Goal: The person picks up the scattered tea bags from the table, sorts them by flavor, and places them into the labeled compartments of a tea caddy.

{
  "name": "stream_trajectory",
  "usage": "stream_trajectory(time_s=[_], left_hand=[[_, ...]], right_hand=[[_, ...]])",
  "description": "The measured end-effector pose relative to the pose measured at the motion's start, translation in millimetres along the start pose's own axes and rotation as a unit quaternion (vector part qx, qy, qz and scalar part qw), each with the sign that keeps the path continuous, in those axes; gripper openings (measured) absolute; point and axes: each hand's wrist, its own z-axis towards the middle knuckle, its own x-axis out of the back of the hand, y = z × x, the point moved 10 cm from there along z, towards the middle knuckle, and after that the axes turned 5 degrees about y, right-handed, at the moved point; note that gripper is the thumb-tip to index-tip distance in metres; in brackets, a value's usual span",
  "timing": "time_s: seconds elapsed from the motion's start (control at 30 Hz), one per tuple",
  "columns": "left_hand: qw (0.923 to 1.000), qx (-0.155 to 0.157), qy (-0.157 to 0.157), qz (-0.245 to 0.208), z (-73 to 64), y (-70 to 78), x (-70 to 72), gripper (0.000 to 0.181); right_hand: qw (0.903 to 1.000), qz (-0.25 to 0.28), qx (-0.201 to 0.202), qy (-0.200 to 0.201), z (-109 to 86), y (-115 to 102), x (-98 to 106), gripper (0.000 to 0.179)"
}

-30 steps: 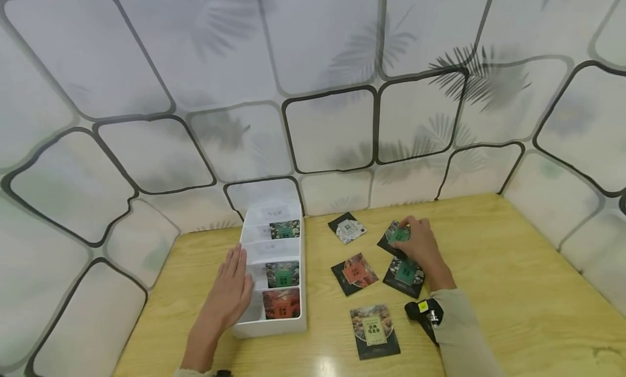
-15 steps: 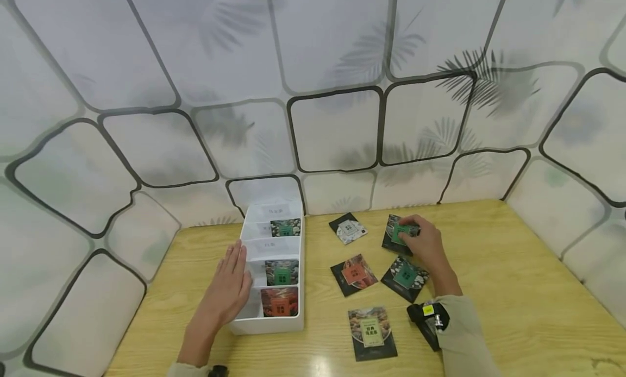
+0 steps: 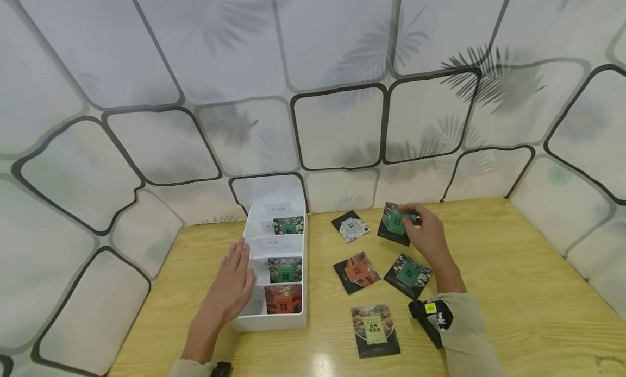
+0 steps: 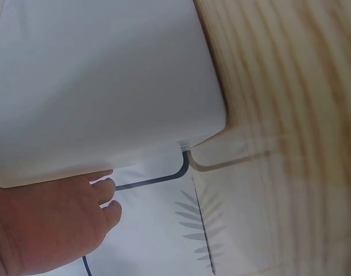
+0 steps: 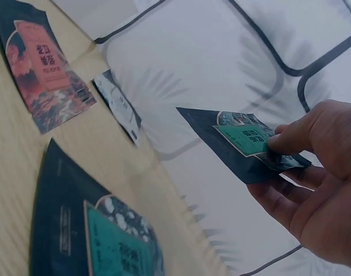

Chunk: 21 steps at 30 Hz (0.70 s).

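Observation:
My right hand [image 3: 427,233] pinches a dark sachet with a green label [image 3: 394,225] between thumb and fingers. In the right wrist view that green-labelled sachet [image 5: 238,141] is held up off the table. With straight fingers, my left hand [image 3: 227,290] rests against the left side of a white divided box [image 3: 274,324]. Inside the box are a sachet with a flowered print [image 3: 288,225], a green-labelled one [image 3: 285,270] and a red one [image 3: 282,299]. The left wrist view shows the box's outer wall [image 4: 106,86] beside the left hand [image 4: 54,224].
Loose on the wooden table [image 3: 528,290] lie a white-labelled sachet [image 3: 350,226], an orange-labelled one [image 3: 357,272], a teal-labelled one [image 3: 408,276] and a yellow-green-labelled one [image 3: 375,330]. A patterned wall [image 3: 337,127] stands behind.
The right hand has lifted the green-labelled sachet away from the teal-labelled one, which now shows whole. The left hand has stayed at the box.

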Motion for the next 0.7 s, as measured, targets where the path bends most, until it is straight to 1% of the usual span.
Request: stream_trajectory(time_s=[0.13, 0.3, 0.5, 0.7], left_hand=[[1.0, -0.001, -0.002, -0.001, 0.9, 0.5, -0.4, 0.057], [1.0, -0.003, 0.001, -0.001, 1.7, 0.6, -0.5, 0.057], [1.0, 0.0, -0.001, -0.003, 1.8, 1.1, 0.4, 0.056], [1.0, 0.002, -0.002, -0.003, 1.4, 1.5, 0.6, 0.056]], right_hand=[[0.9998, -0.004, 0.019, 0.006, 1.8, -12, 4, 0.023], [0.999, 0.01, 0.04, 0.016, 2.3, -28, 10, 0.023], [0.998, 0.037, 0.046, 0.023, 1.5, -42, 16, 0.024], [0.9968, 0.046, 0.056, 0.034, 0.9, -55, 23, 0.025]])
